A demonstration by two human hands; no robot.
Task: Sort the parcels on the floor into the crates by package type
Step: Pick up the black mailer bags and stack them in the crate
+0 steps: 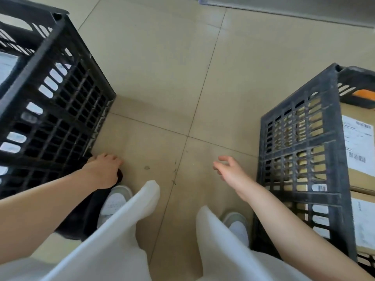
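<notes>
head camera, looking steeply down, close above hands, floor (172, 78) between crates

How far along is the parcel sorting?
Mostly done, it seems: cardboard boxes fill the right crate, pale bags show through the left crate. In hand: the left hand grips a black bag; the right hand is empty. No other parcel shows on the floor.

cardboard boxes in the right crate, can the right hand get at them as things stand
Probably yes. The right hand is open and empty beside the right crate; its top is open, so lifting over the rim should reach the cardboard boxes.
</notes>
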